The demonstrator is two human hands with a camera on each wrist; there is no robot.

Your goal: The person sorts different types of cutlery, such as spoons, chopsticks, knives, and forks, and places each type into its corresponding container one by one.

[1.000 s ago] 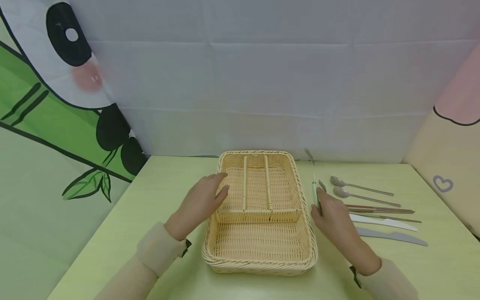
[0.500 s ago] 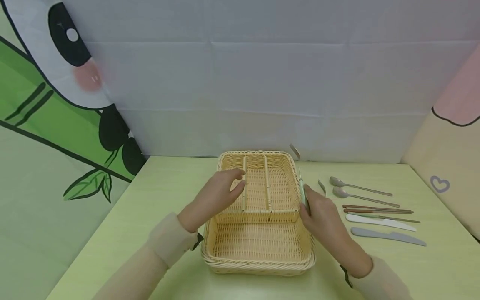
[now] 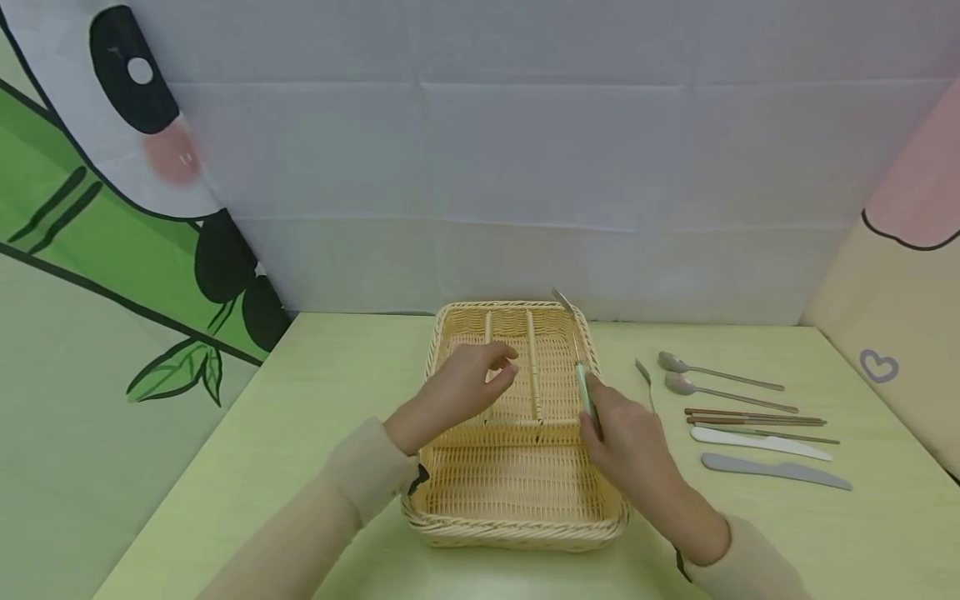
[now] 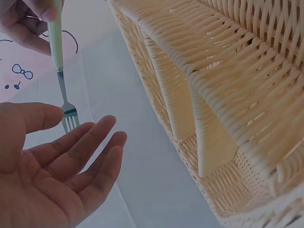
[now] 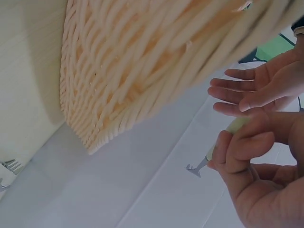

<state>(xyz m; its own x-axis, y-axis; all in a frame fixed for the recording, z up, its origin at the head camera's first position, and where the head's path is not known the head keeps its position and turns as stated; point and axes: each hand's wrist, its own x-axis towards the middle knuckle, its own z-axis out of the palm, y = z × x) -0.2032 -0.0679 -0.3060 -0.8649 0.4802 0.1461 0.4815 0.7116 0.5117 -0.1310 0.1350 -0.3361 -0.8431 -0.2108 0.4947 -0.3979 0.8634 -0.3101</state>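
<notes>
A wicker basket (image 3: 517, 533) with two long dividers and a cross divider stands mid-table. My right hand (image 3: 596, 408) grips a fork (image 3: 581, 385) by its pale green handle and holds it over the basket's right compartment, tines pointing away and up. My left hand (image 3: 501, 368) hovers open over the left and middle compartments, fingers relaxed, holding nothing. In the left wrist view the open palm (image 4: 61, 166) lies just below the fork's tines (image 4: 70, 121), beside the basket wall (image 4: 228, 95). From the right wrist, the fingers (image 5: 242, 152) curl round the handle and the tines (image 5: 194, 168) stick out.
To the right of the basket lie another fork (image 3: 645, 379), two spoons (image 3: 720, 375), chopsticks (image 3: 753, 417), a white knife (image 3: 757, 443) and a grey knife (image 3: 776, 472). A cloth backdrop closes off the green table (image 3: 337, 400) behind and at both sides.
My right hand has carried the fork leftward from beside the basket to above its right compartment. My left hand has moved right from the basket's left rim to over the dividers.
</notes>
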